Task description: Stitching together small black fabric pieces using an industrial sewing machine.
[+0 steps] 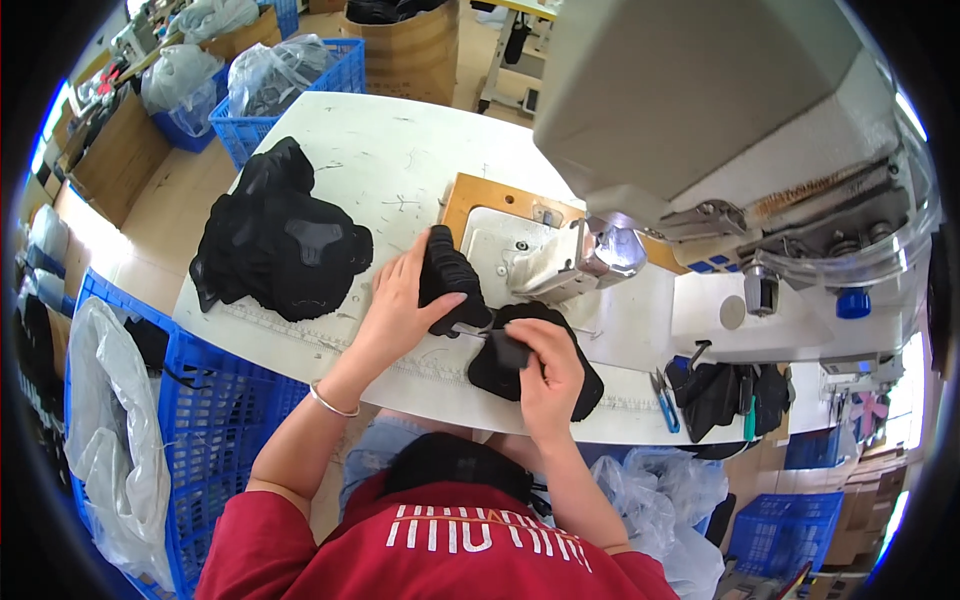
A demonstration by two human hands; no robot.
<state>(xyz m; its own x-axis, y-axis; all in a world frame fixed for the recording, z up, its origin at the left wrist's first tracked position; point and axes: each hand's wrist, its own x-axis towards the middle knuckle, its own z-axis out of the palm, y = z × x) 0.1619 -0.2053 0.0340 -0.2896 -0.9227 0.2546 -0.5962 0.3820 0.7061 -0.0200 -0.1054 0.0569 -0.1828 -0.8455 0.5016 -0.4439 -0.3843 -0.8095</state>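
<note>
My left hand [398, 305] grips a black ribbed fabric piece [452, 270], its thumb on top and its fingers along the left side. This piece lies on the white table, against the wooden-edged plate of the sewing machine [580, 255]. My right hand [548, 375] has its fingers closed on a small dark flap [506, 352] close to the lower end of the ribbed piece. Under that hand is another black padded piece [585, 388], partly covered. A heap of black padded pieces [280, 240], one with a smooth dark patch, sits left of my left hand.
Blue-handled snips [664, 402] and black fabric pouches [715, 395] lie at the table's right end. A printed ruler strip [430, 368] runs along the front edge. Blue crates [235, 450] with plastic bags stand at left and behind. The machine head [720, 110] overhangs the right side.
</note>
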